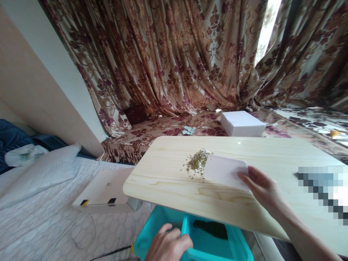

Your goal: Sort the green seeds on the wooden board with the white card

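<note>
My right hand (pixel 262 186) is closed on the right edge of a flat white plastic scraper (pixel 224 169). The scraper's left edge lies against a small heap of greenish-brown seeds or grains (pixel 198 161), with loose ones scattered around it on the pale wooden tabletop (pixel 165 177). Below the table's near edge is a teal two-compartment bin (pixel 144 228). My left hand (pixel 171 244) grips it with curled fingers beside the divider; the bin's near rim is partly hidden by this hand. Dark green material (pixel 210 229) lies in the right compartment.
A white box (pixel 243 123) and a pale crumpled cloth (pixel 188 130) sit on the patterned ledge behind the table. A flat white case (pixel 106 188) lies on the bed to the left, near cables. At the right table end is a blurred-out object (pixel 326 188).
</note>
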`<action>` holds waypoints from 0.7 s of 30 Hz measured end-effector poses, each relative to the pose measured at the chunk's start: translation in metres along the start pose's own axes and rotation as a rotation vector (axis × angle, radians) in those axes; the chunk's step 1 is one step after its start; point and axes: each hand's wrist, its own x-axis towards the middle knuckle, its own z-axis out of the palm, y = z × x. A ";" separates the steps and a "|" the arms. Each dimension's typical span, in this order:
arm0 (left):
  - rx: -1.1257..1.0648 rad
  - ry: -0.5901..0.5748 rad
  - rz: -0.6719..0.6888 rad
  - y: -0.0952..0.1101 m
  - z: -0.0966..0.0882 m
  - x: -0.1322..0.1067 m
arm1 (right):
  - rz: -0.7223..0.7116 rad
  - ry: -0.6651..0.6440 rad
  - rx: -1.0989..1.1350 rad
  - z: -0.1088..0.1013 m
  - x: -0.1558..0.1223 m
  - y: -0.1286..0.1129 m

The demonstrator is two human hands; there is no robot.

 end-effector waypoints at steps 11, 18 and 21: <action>0.002 0.009 0.003 0.000 0.001 0.000 | 0.011 -0.009 -0.008 -0.002 -0.006 -0.005; -0.016 0.013 0.014 -0.004 0.004 -0.001 | -0.013 -0.008 -0.025 -0.004 -0.006 0.000; -0.023 0.023 0.015 -0.004 0.004 0.000 | -0.014 -0.011 -0.029 -0.004 -0.007 -0.001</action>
